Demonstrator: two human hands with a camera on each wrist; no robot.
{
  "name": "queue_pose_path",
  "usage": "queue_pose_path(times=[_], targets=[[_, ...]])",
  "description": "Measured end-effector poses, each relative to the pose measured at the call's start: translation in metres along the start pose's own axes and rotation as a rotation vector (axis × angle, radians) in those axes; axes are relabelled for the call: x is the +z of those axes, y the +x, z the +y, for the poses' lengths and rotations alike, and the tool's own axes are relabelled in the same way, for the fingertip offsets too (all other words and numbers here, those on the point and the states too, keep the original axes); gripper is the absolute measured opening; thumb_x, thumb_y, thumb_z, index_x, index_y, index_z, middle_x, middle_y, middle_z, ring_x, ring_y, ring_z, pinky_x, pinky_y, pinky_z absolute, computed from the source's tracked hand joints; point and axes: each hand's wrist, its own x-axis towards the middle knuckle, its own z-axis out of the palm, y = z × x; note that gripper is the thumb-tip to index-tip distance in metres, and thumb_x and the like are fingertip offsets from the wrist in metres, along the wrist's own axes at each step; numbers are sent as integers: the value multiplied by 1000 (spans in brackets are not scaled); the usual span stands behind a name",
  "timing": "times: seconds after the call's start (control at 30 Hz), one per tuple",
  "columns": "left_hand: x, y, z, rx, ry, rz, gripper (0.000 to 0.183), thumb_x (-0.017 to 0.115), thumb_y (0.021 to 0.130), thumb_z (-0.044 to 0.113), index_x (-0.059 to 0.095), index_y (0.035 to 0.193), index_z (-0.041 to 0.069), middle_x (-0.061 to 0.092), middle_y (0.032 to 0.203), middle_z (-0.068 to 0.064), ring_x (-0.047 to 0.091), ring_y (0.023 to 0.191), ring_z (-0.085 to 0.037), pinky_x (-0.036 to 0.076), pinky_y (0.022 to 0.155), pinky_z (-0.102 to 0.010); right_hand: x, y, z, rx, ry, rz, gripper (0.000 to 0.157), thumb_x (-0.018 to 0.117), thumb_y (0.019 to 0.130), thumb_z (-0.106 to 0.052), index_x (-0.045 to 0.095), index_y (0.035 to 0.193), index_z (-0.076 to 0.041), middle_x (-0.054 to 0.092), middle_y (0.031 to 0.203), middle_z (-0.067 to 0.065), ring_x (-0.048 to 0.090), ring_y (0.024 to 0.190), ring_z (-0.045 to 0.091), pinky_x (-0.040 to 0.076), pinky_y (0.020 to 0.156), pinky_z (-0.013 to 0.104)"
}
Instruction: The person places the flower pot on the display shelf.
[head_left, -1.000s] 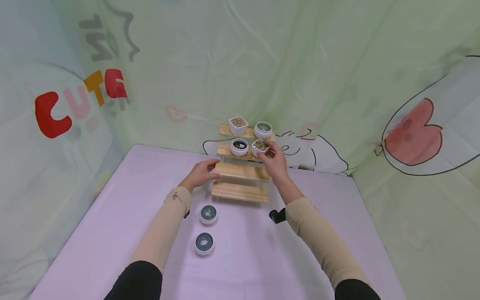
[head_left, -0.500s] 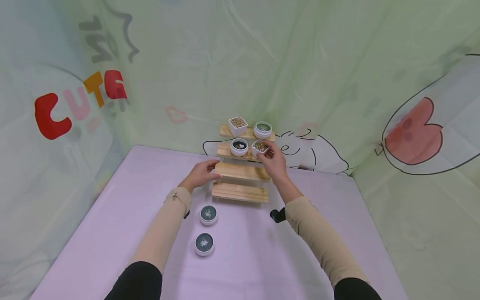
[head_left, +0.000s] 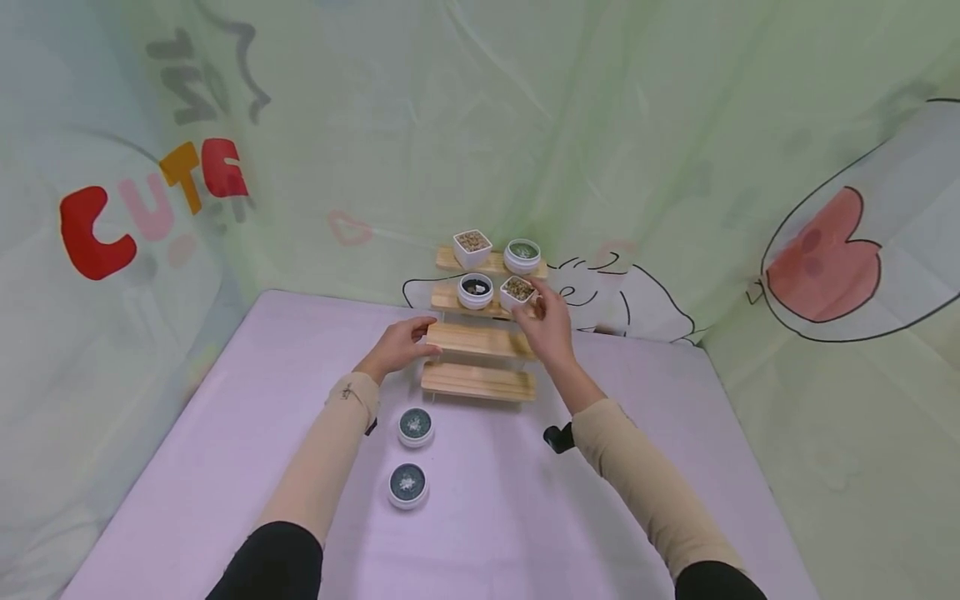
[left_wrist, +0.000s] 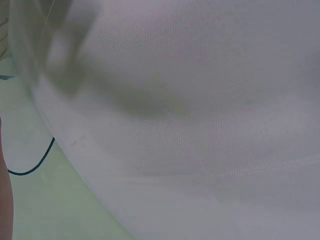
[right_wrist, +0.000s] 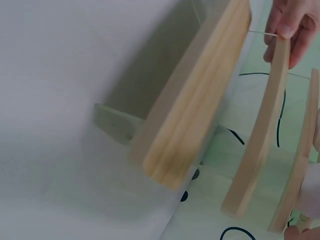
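Observation:
A wooden tiered stand (head_left: 480,339) with several plank steps rises toward the back. My left hand (head_left: 392,348) pinches the left end of its second-lowest plank between thumb and fingers; the right wrist view shows the thumb on that plank's end. On the step above, my right hand (head_left: 549,327) grips a small square white pot (head_left: 517,289) of brownish grains from its right side. Beside it sits a round white pot (head_left: 476,291) with dark contents. The left wrist view shows mostly the cloth.
On the top step stand another square pot (head_left: 472,246) of pale grains and a round pot (head_left: 522,255) with a green top. Two round dark-topped pots (head_left: 416,425) are on the lilac cloth (head_left: 480,517) in front. A printed curtain (head_left: 405,125) hangs close behind the stand.
The head view has shifted slightly. Both hands keep their places on the plank and the square pot.

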Motion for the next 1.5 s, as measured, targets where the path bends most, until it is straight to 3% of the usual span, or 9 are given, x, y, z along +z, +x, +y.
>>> queue_pose_path(times=[0.27, 0.4, 0.87, 1.07, 1.27, 1.5], targets=[[0, 0, -1, 16, -2, -4, 72, 77, 87, 24, 43, 145, -1, 48, 144, -18, 50, 130, -30, 41, 111, -35, -3, -28, 3, -93, -109, 51, 62, 71, 86, -8, 47, 143, -5, 35, 144, 22, 38, 132, 35, 38, 110, 47], [0, 0, -1, 29, -11, 6, 71, 77, 86, 22, 44, 144, -2, 50, 143, -18, 50, 129, -30, 41, 111, -35, -1, -42, 1, -135, -97, 31, 60, 72, 85, -8, 49, 140, -3, 38, 140, 23, 39, 130, 35, 40, 107, 47], [0, 0, -3, 31, -23, 4, 72, 77, 86, 23, 44, 144, -2, 49, 143, -19, 50, 129, -30, 41, 111, -35, 25, -85, -15, -170, -61, -112, 59, 73, 85, -10, 52, 139, -5, 44, 139, 18, 42, 129, 31, 41, 107, 48], [1, 0, -2, 22, -16, 6, 71, 77, 86, 24, 45, 144, -1, 49, 143, -18, 49, 130, -30, 40, 111, -36, 36, -104, -23, -121, -48, -212, 59, 73, 87, -15, 50, 141, -9, 43, 144, 13, 41, 133, 29, 39, 110, 51], [1, 0, -2, 25, 2, 5, 71, 77, 86, 25, 45, 144, -1, 50, 143, -18, 50, 129, -30, 41, 111, -36, 43, -120, -25, -173, -41, -283, 58, 74, 88, -15, 50, 141, -7, 45, 145, 13, 43, 133, 29, 42, 108, 51], [1, 0, -2, 26, 18, 13, 70, 77, 86, 25, 46, 143, 0, 51, 142, -17, 51, 129, -30, 41, 111, -36, 54, -134, -25, -167, -16, -339, 58, 75, 86, -15, 52, 138, -6, 44, 145, 15, 43, 133, 31, 42, 108, 52]])
